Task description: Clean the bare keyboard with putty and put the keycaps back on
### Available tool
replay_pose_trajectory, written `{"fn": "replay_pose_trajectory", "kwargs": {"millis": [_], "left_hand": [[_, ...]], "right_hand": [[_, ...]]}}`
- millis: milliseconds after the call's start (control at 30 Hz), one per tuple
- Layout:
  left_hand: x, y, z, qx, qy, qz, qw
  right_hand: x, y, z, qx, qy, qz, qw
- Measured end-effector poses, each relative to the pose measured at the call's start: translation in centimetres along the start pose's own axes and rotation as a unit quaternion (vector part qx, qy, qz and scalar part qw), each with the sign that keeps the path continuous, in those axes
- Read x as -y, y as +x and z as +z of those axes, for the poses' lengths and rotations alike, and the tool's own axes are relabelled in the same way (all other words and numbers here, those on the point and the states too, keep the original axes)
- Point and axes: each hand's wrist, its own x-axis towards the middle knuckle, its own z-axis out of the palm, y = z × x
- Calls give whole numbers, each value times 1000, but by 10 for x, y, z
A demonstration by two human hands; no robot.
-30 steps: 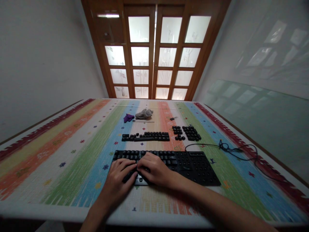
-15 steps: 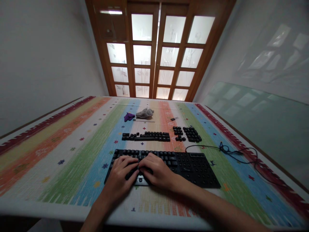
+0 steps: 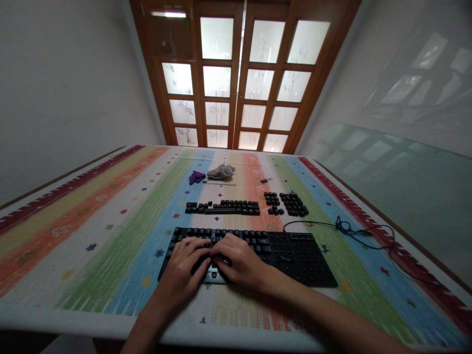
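Observation:
A black keyboard (image 3: 300, 260) lies flat in front of me. Keycaps sit on its upper rows, while its right-hand number block shows bare sockets. My left hand (image 3: 184, 260) rests over the left half, with fingers and thumb bent inward. My right hand (image 3: 239, 258) comes in from the other side, fingers curled and closed. The fingertips of both hands meet over the keyboard's left-middle part. Whatever they grip there is too small and too covered to name. Below them shows a light strip of the keyboard's lower edge (image 3: 215, 278).
Beyond the keyboard lie loose black keycaps (image 3: 240, 205) in rows, with more keycap groups (image 3: 294, 204) to the right. Farther back are a purple cloth (image 3: 196, 177), a grey cloth (image 3: 221, 171), a thin rod (image 3: 221, 184) and a small black-handled tool (image 3: 264, 181). The cable (image 3: 363, 232) loops rightward.
Both hands stay at the same spot on the keyboard, with only slight finger movement. The view has shifted a little. Nothing else has visibly moved.

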Motion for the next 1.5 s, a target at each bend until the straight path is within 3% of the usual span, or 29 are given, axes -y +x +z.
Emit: {"fn": "replay_pose_trajectory", "kwargs": {"millis": [900, 1233, 1500], "left_hand": [[-5, -1, -2, -8, 13, -31, 999], [-5, -4, -1, -11, 23, -25, 999], [-4, -4, -2, -11, 32, -32, 999]], "right_hand": [[6, 0, 7, -21, 7, 79, 997], [6, 2, 4, 24, -59, 13, 998], [6, 4, 7, 40, -106, 9, 994]]}}
